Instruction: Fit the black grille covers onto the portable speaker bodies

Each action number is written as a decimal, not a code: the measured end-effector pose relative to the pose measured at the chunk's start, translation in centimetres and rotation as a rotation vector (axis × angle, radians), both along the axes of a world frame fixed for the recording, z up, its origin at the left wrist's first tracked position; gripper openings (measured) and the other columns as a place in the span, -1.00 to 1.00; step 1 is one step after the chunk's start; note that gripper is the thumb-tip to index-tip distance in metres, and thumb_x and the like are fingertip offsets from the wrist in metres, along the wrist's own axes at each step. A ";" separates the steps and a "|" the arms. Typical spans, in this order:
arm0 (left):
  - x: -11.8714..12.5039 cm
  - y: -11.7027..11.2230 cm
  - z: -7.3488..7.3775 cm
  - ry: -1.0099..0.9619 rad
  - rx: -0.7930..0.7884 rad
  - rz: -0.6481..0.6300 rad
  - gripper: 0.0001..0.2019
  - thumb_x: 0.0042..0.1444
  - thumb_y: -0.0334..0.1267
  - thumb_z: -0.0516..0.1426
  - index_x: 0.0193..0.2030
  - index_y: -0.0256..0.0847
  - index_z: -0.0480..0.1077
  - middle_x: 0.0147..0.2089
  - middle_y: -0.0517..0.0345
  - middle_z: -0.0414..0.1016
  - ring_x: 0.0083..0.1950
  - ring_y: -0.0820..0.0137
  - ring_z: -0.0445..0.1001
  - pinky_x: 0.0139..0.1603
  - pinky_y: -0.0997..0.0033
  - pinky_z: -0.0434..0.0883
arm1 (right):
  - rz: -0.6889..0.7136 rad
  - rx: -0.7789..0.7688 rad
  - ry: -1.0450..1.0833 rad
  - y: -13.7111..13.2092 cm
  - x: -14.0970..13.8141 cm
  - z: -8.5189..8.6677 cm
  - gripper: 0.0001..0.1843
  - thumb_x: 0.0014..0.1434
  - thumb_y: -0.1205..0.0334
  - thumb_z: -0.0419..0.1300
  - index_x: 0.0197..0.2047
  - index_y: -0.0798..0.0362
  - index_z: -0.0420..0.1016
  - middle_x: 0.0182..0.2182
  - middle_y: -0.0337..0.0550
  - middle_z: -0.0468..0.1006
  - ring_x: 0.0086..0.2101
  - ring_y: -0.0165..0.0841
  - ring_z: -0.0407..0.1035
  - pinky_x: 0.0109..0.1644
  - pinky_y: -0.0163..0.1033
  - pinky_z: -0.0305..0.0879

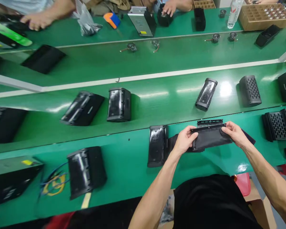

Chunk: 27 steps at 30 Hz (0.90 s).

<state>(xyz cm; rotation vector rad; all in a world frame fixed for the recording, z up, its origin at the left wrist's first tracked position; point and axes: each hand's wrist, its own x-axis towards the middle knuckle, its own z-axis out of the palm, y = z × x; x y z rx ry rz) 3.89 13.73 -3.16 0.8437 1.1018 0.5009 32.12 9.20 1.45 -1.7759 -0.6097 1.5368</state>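
Note:
Between my two hands is a thin black rectangular panel, held above the green bench and slightly tilted. My left hand pinches its left end, thumb on top. At the opposite end, my right hand grips the upper right corner with the thumb pressed on its face. Just behind the panel lies a black slotted strip. Other dark flat pieces show partly beneath the panel and hands; their shape is mostly hidden. A glossy black speaker-like housing lies to the left of my left hand.
A green conveyor belt runs past the bench, carrying several black housings. Nearer left are another housing and coiled cables. Black perforated covers sit at right. Co-workers' hands rest across the line, near a compartment tray.

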 end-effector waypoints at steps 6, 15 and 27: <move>-1.7 -3.7 1.9 -0.007 0.036 0.075 -0.52 0.10 0.08 0.40 0.00 -0.26 0.59 -0.37 0.22 0.49 -0.37 0.42 0.43 -0.33 0.44 0.40 | 0.003 -0.060 0.134 -4.4 -1.5 0.9 -0.40 -0.11 -0.23 0.63 -0.28 -0.05 0.46 -0.37 -0.25 0.67 -0.45 -0.35 0.45 -0.37 -0.27 0.30; -2.7 -7.1 1.8 -0.091 0.016 0.178 -0.45 0.00 0.03 0.48 0.07 -0.21 0.58 -0.13 0.08 0.60 -0.12 0.34 0.51 -0.06 0.38 0.45 | 0.007 0.004 0.060 -6.4 -3.3 1.8 -0.42 -0.09 -0.24 0.60 -0.28 -0.05 0.46 -0.47 -0.30 0.56 -0.44 -0.34 0.41 -0.36 -0.26 0.33; -2.9 -7.9 1.0 -0.145 -0.058 0.261 -0.48 0.05 0.07 0.44 0.04 -0.22 0.61 -0.23 0.13 0.55 -0.28 0.41 0.41 -0.28 0.46 0.35 | 0.026 0.002 0.063 -6.9 -3.3 2.0 -0.44 0.01 -0.28 0.53 -0.22 -0.02 0.52 -0.42 -0.29 0.56 -0.46 -0.39 0.34 -0.40 -0.31 0.25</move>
